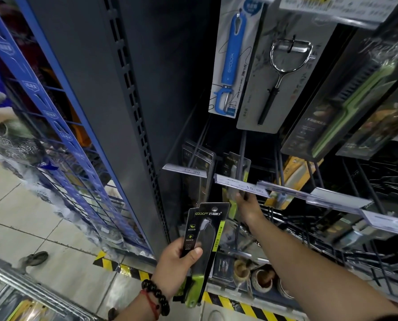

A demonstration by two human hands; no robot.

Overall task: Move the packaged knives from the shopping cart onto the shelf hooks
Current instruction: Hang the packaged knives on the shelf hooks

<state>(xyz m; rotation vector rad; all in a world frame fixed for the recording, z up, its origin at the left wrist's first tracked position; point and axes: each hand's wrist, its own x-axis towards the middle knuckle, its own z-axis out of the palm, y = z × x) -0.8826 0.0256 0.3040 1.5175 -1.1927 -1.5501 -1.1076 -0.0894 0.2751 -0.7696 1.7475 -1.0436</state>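
Black-green knife packs (202, 246) gripped in left hand (177, 265) | right hand (246, 205) at hook, grip unclear

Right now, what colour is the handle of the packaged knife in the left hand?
Lime green, in the head view: packaged knife.

Two bare forearms in view, no sleeves visible on either. Left wrist carries two items — a bracelet (155, 297) of round, glossy black beads, and just behind it a thin red cord (152, 305), wrapped around the wrist with a loose strand. One larger dark bead sits further back along the left forearm, near the lower frame edge. Left hand (177, 266): no rings seen, thumbnail cut short. Right hand (247, 206) and wrist — nothing worn; fingertips blurred and partly hidden, rings cannot be checked.
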